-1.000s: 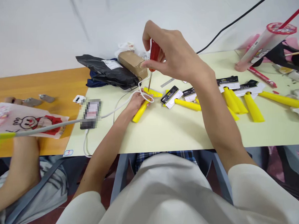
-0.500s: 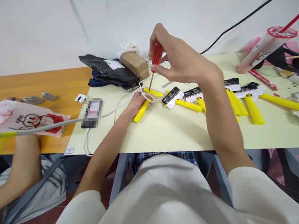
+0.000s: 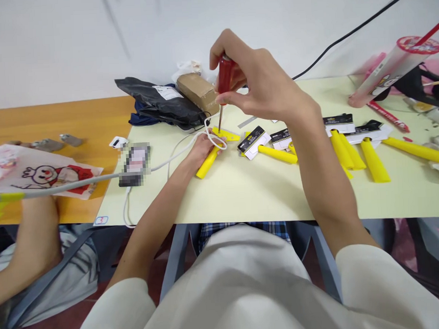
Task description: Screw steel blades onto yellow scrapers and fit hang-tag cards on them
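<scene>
My right hand [image 3: 261, 79] grips a screwdriver [image 3: 226, 78] by its red handle, thumb and fingers closed round it. The shaft points down and its tip meets the flat yellow head of a yellow-handled tool [image 3: 207, 166]. My left hand [image 3: 200, 150] holds that tool down on the table, fingers closed about the place where handle and head join. A loop of white cable [image 3: 207, 121] runs over the left fingers and partly hides them. Right of the tool lie a black-and-white card [image 3: 254, 142] and another yellow handle [image 3: 278, 154].
Several more yellow handles [image 3: 375, 161] with cards lie to the right. Behind stand a black plastic bag [image 3: 157, 104] and a cardboard box [image 3: 198, 92]. A phone-like device [image 3: 135, 164] is at left. A tall cup [image 3: 394, 72] leans at far right. Another person's arm [image 3: 41, 237] rests at left.
My right hand has shifted slightly left and turned, and the screwdriver now stands more upright. My left hand and the yellow tool stay in place.
</scene>
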Demonstrator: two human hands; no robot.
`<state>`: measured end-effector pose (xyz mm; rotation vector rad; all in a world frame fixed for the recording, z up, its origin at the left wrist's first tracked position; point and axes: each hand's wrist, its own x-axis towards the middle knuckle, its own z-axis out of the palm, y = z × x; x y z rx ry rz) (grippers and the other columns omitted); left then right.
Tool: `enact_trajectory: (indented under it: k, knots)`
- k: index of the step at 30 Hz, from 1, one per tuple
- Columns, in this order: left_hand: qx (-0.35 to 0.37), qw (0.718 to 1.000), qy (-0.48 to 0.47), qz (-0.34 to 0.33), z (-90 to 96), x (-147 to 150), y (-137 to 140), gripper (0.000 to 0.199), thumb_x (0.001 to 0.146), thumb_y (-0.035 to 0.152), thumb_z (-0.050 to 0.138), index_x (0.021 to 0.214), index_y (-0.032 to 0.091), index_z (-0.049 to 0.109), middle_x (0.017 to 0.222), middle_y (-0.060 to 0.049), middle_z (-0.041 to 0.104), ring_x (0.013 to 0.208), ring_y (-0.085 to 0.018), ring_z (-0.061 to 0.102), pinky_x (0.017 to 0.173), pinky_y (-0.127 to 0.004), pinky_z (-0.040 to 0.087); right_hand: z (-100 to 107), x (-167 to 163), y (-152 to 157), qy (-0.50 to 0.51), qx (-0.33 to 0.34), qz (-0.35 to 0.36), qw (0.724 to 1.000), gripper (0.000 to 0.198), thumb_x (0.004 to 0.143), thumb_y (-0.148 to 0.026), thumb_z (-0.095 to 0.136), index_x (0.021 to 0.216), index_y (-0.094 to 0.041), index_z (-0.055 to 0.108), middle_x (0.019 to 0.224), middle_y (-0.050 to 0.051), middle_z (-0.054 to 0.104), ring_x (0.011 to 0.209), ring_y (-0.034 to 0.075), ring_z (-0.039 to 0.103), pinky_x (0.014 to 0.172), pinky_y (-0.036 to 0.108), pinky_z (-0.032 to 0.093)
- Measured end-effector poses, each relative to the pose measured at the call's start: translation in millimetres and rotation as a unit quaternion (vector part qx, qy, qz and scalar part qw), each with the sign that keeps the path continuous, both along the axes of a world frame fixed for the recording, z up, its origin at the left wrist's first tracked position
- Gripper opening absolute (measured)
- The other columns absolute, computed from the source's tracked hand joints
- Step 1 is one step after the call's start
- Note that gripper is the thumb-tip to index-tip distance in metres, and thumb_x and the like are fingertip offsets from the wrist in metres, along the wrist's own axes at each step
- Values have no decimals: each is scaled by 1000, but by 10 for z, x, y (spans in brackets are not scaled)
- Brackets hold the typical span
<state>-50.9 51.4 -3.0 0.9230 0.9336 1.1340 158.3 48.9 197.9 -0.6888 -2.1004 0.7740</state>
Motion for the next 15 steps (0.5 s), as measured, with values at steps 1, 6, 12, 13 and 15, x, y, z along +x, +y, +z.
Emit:
enact_trajectory:
  k: [1, 6, 12, 13, 15]
  knots:
    - [-2, 1000, -2, -1, 3, 1, -2, 48, 69, 17, 97, 92, 21, 55, 81, 1, 70, 65, -13, 70, 46, -20, 40, 5, -7, 20, -15, 22, 7, 1000, 44, 77, -31, 92, 108, -36, 61, 91, -7, 73, 95, 23, 70, 96, 39, 58]
    - [0, 1000, -1, -2, 3, 6, -8, 45, 71, 15, 95, 92, 21, 56, 80, 1, 70, 65, -14, 71, 46, -20, 42, 4, -11, 147, -30, 55, 26, 998, 49, 70, -62, 95, 96, -40, 59, 84, -7, 75, 110, 25, 70, 100, 41, 57]
    - [-7, 1000, -14, 6, -18, 6, -8, 48, 72, 16, 95, 93, 23, 52, 79, 2, 71, 61, -13, 69, 46, -20, 42, -46, -53, 161, -17, 61, -4, 998, 50, 70, -68, 90, 98, -42, 58, 95, -6, 78, 119, 28, 67, 99, 42, 54]
    - [-4, 1000, -14, 4, -14, 10, -11, 48, 72, 15, 95, 92, 23, 52, 78, 3, 70, 59, -12, 67, 46, -20, 42, -52, -69, 158, -23, 65, -5, 998, 50, 71, -69, 89, 100, -42, 58, 98, -6, 79, 119, 28, 66, 99, 42, 53]
    - [-5, 1000, -15, 2, -2, 21, -15, 50, 70, 14, 95, 93, 23, 51, 76, 3, 70, 55, -10, 64, 46, -21, 42, -62, -100, 153, -26, 75, -9, 997, 49, 73, -68, 88, 102, -42, 58, 101, -6, 79, 118, 28, 65, 100, 41, 52]
